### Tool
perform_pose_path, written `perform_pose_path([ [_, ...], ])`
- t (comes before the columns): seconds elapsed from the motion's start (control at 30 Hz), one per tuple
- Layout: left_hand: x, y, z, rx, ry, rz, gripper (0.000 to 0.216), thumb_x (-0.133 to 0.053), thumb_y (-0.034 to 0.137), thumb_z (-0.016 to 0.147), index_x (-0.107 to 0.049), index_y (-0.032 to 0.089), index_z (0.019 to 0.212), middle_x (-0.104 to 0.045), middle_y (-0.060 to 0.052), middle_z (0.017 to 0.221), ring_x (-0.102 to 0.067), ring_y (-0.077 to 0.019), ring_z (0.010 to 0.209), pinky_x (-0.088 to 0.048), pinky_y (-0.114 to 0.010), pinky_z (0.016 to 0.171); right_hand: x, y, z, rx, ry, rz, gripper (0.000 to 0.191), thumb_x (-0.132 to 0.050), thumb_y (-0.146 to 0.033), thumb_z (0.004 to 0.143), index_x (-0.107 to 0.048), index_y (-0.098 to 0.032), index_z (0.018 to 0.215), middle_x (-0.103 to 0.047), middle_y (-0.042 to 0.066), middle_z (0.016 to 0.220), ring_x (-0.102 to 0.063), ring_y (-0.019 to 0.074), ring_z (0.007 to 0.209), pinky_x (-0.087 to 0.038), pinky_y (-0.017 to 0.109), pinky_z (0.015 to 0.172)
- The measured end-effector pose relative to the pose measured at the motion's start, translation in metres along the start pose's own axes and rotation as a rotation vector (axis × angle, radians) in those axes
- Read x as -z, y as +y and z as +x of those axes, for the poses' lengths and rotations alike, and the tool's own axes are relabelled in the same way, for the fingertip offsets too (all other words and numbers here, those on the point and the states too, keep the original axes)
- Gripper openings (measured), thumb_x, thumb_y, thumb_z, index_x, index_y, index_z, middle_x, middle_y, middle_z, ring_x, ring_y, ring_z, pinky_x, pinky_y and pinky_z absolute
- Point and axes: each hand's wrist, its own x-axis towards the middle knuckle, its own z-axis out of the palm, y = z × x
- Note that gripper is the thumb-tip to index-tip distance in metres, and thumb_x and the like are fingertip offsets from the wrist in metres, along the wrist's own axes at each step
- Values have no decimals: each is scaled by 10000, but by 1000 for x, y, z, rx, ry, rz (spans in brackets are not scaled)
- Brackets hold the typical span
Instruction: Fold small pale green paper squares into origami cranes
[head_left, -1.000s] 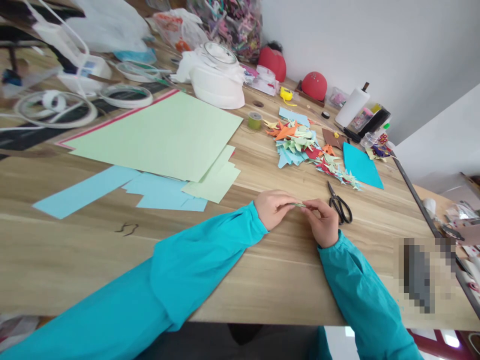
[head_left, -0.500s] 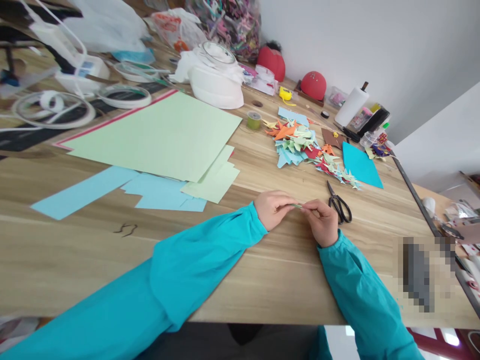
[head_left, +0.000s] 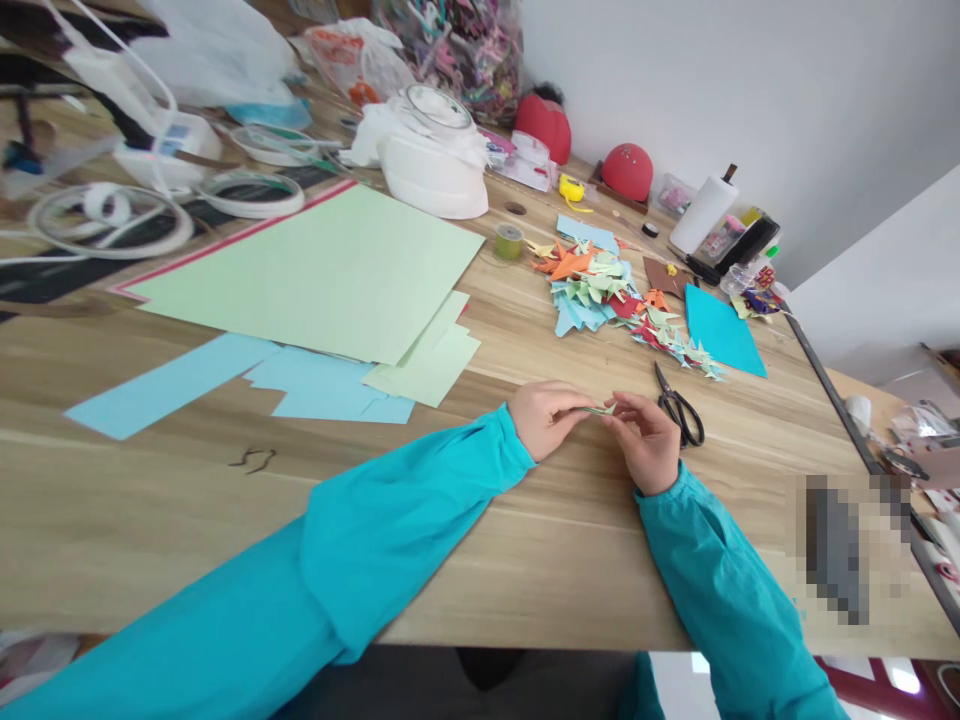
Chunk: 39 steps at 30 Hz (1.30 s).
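A small folded piece of pale green paper (head_left: 599, 410) is held above the wooden table. My left hand (head_left: 546, 420) pinches it from the left, with thumb and forefinger closed on it. At its other end is my right hand (head_left: 646, 440), the thumb and a finger round the paper's raised tip. Black-handled scissors (head_left: 681, 410) lie just beyond my right hand. Further back is a pile of folded paper shapes (head_left: 600, 285) in orange, green, blue and red.
Large green sheets (head_left: 322, 265) and cut blue paper strips (head_left: 180, 382) lie to the left. A thread spool (head_left: 508, 242), a yellow tape measure (head_left: 571, 188), a red pincushion (head_left: 628, 170) and a turquoise sheet (head_left: 724, 330) are behind. Cables (head_left: 112, 220) coil at far left.
My right thumb and forefinger have parted slightly, and the paper's pale tip now shows between them. My left hand keeps its grip in the same place.
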Motion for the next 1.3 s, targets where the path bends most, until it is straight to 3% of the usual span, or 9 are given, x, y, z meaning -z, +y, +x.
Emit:
perform_pose_path([
  [0.07, 0, 0, 0, 4, -1, 13, 160, -543, 164, 753, -678, 153, 838, -697, -71, 831, -642, -150, 762, -520, -249, 703, -1, 0, -1, -18, 18, 61, 324, -651, -216, 701, -583, -208, 1017, -643, 62, 894, -588, 158, 765, -494, 308, 663],
  [0.13, 0, -1, 0, 0, 1, 29, 154, -550, 161, 747, -679, 155, 832, -697, -67, 817, -642, -149, 751, -520, -248, 699, -2, 0, -1, -48, 38, 117, 298, -602, -240, 749, -565, -201, 1042, -636, 66, 898, -587, 149, 752, -488, 307, 662],
  [0.27, -2, -3, -1, -26, 13, 33, 145, -560, 157, 738, -678, 154, 822, -698, -65, 803, -642, -146, 742, -519, -246, 697, -3, 0, -1, -112, 85, 146, 216, -530, -287, 801, -581, -174, 978, -611, 29, 735, -555, 117, 617, -466, 281, 598],
  [0.4, -5, -2, -4, -33, -7, 38, 124, -571, 151, 721, -678, 160, 783, -696, -60, 787, -641, -148, 740, -519, -254, 705, -3, 0, 1, -195, 38, 157, 198, -582, -303, 757, -598, -169, 901, -539, -23, 564, -493, 100, 490, -412, 242, 483],
  [0.67, -4, 1, -4, -29, -65, 30, 130, -554, 159, 734, -675, 170, 781, -695, -51, 781, -636, -139, 727, -513, -244, 697, -4, -3, 0, -171, 76, 105, 172, -564, -314, 764, -604, -179, 861, -537, -17, 574, -476, 95, 467, -400, 238, 444],
  [0.83, -3, 0, -2, -7, 14, 31, 137, -559, 167, 735, -679, 160, 802, -694, -59, 778, -637, -141, 715, -515, -239, 672, -4, -2, 1, -202, 94, 211, 184, -549, -320, 775, -588, -171, 877, -536, -21, 569, -490, 97, 483, -403, 243, 461],
  [1.07, -1, 0, -1, 45, 64, 54, 140, -553, 176, 741, -681, 156, 794, -689, -63, 767, -628, -136, 671, -512, -223, 598, -3, -4, -1, -216, -13, 257, 286, -621, -279, 716, -550, -185, 976, -559, -31, 608, -514, 100, 503, -422, 248, 499],
  [1.3, 1, 0, 0, 121, 92, 31, 132, -571, 202, 739, -679, 149, 793, -689, -63, 767, -621, -126, 637, -498, -206, 552, -3, -4, 0, -219, 35, 243, 231, -570, -303, 751, -553, -177, 943, -536, -37, 559, -498, 100, 465, -409, 245, 467],
])
